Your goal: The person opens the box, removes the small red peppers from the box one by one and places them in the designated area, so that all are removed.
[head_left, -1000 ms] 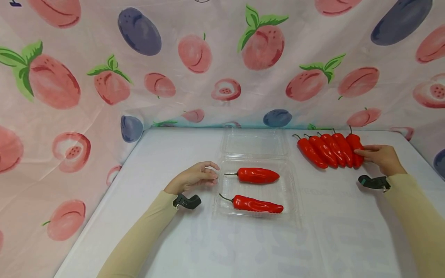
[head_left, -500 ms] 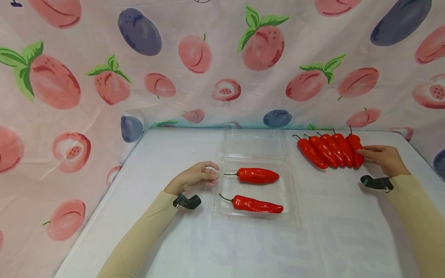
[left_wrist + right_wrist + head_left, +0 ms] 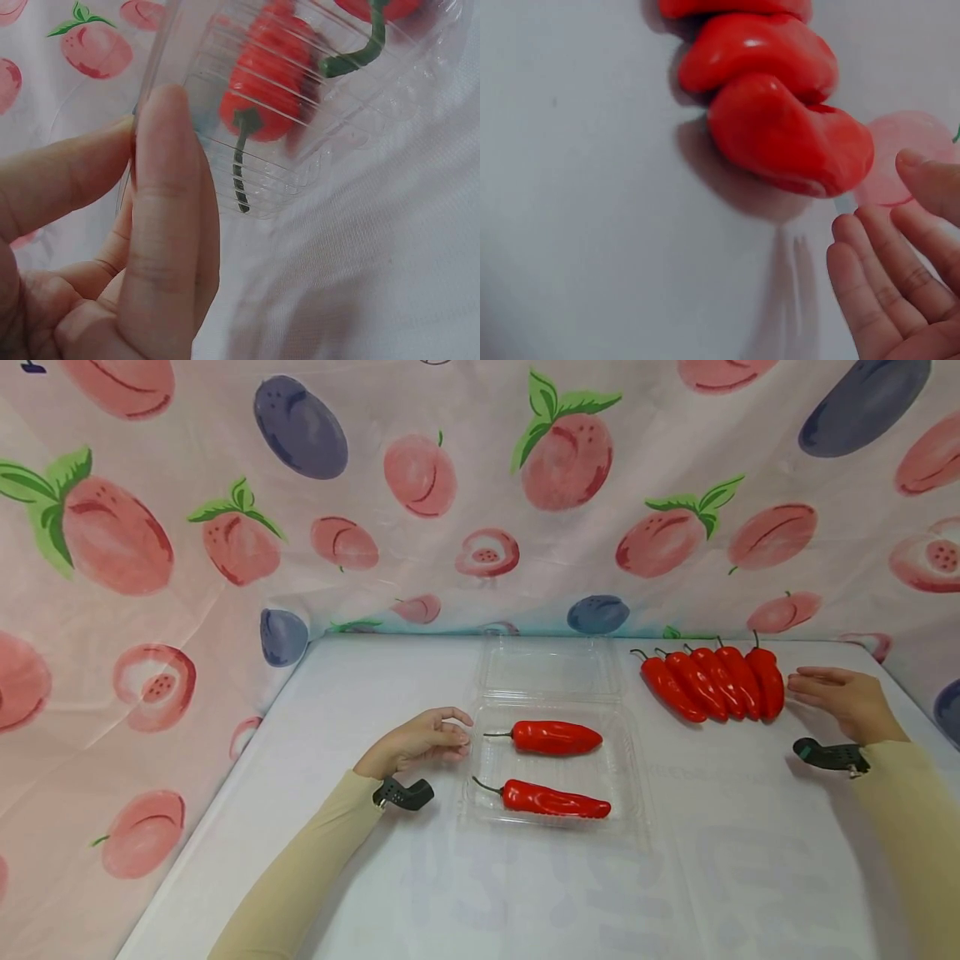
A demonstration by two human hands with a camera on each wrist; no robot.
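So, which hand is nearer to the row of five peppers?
Right. The right hand is just beside the row, without touching; the left hand is farther away, at the clear container.

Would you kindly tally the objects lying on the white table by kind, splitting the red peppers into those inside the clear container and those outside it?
Red peppers inside: 2
Red peppers outside: 5
Clear container, with its open lid, counted as one: 1
Total: 8
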